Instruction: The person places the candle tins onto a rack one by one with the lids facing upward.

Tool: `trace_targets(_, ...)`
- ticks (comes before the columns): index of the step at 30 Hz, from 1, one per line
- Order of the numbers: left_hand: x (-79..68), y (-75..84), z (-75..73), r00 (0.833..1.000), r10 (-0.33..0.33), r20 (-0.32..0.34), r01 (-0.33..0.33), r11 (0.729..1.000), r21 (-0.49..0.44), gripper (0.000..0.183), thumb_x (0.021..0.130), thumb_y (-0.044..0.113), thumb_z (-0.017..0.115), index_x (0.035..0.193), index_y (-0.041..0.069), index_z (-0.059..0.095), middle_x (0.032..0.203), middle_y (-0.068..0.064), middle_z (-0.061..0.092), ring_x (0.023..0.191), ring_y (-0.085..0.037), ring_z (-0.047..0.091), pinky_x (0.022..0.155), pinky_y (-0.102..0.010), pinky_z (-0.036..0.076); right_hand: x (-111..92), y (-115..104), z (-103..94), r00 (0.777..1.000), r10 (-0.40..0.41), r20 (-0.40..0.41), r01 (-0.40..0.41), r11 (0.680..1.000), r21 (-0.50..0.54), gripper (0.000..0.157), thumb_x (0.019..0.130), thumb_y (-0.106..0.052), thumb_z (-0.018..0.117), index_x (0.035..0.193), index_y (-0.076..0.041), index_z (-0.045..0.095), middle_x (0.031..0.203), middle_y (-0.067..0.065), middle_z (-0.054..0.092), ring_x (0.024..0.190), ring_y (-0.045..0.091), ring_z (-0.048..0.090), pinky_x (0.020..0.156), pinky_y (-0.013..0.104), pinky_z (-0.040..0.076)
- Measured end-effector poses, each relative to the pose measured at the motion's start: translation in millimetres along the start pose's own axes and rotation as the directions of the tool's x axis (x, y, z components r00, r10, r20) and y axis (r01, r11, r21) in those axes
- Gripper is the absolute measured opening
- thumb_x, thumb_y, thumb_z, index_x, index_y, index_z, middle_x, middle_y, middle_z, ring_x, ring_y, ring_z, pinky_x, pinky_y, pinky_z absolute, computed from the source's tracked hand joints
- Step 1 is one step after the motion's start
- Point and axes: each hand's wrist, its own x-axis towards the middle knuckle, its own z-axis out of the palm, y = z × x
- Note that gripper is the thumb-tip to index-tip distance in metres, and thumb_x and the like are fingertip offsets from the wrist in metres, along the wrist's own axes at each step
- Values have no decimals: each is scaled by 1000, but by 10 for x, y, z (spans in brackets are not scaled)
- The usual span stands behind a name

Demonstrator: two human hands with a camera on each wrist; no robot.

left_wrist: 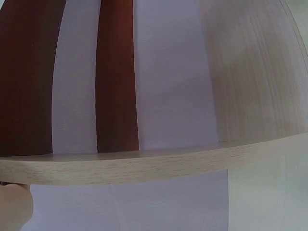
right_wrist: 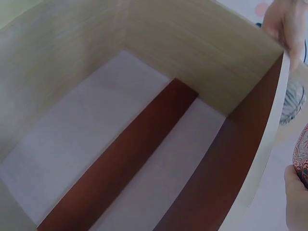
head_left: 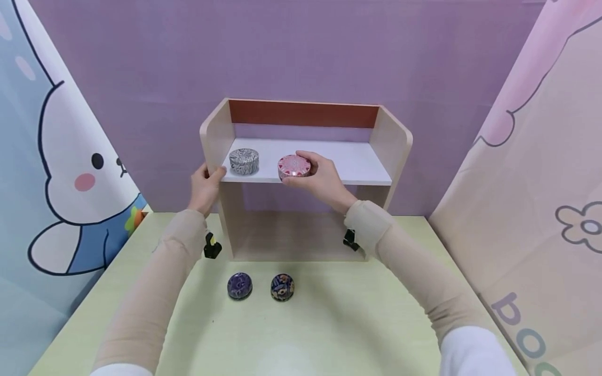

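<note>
My right hand grips a round red-and-pink patterned tin at the front edge of the upper white shelf. Beside it on that shelf, to the left, stands a black-and-white patterned tin. My left hand holds the left side panel of the small wooden shelf unit, thumb at the front edge. In the right wrist view, part of the red tin shows at the right border, with a finger against it. Only a bit of the left hand appears in the left wrist view.
On the pale green table, in front of the unit, lie a purple patterned tin and a dark blue multicoloured tin. A purple backdrop stands behind the unit. Printed cloth panels flank the table on both sides.
</note>
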Motion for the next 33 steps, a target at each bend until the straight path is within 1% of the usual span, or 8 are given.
trace_targets(6, -2, -4, -17, 1000, -1, 8, 1, 1000, 3, 51, 91, 33, 49, 136, 12, 41, 135, -10, 44, 117, -22, 42, 102, -40, 34, 25, -225, 2, 999, 28, -44, -29, 999, -18, 71, 74, -14, 75, 136, -7, 41, 124, 10, 54, 106, 17, 54, 87, 27, 47)
trace_targets(10, -11, -10, -51, 1000, -9, 1, 9, 1000, 1, 51, 91, 34, 49, 136, 12, 41, 135, -11, 44, 117, -22, 41, 103, -41, 33, 90, -252, 14, 998, 33, -47, -34, 999, -20, 71, 75, -14, 74, 137, -8, 41, 126, 9, 53, 108, 17, 53, 89, 27, 47)
trace_targets(14, -28, -16, -80, 1000, -10, -13, 10, 1000, 9, 51, 91, 34, 49, 136, 11, 41, 134, -11, 44, 117, -22, 41, 103, -40, 33, 235, -136, 27, 998, 46, -39, -45, 999, 11, 73, 73, -18, 77, 137, -11, 42, 125, 7, 53, 108, 14, 53, 90, 27, 46)
trace_targets(17, -31, -14, -89, 1000, -8, -12, 8, 1000, 14, 51, 91, 34, 49, 137, 12, 41, 135, -11, 44, 117, -22, 41, 103, -40, 33, 337, -19, 34, 998, 45, -49, -45, 999, 5, 75, 71, -23, 79, 136, -14, 43, 124, 4, 53, 107, 12, 53, 90, 27, 45)
trace_targets(20, -34, -11, -97, 1000, -7, -13, 7, 1000, 9, 52, 91, 34, 49, 137, 12, 41, 135, -11, 44, 117, -22, 41, 103, -40, 33, 383, 42, 47, 998, 33, -61, -33, 999, -15, 75, 70, -26, 79, 136, -15, 44, 124, 3, 53, 107, 12, 53, 90, 27, 45)
trace_targets(26, -46, -3, -104, 1000, -4, -10, 4, 1000, 10, 52, 91, 34, 49, 137, 12, 40, 136, -12, 43, 117, -23, 42, 103, -40, 33, 421, 65, 77, 997, 23, -80, -27, 998, -49, 77, 70, -27, 79, 136, -13, 43, 123, 4, 53, 106, 13, 53, 89, 29, 46)
trace_targets(33, -39, -5, -101, 1000, -2, -13, 2, 1000, 16, 53, 90, 35, 49, 137, 12, 40, 136, -12, 44, 117, -23, 42, 103, -40, 34, 472, 56, 153, 996, 30, -89, -39, 994, -104, 76, 70, -31, 79, 135, -15, 44, 125, 3, 52, 107, 12, 51, 90, 27, 44)
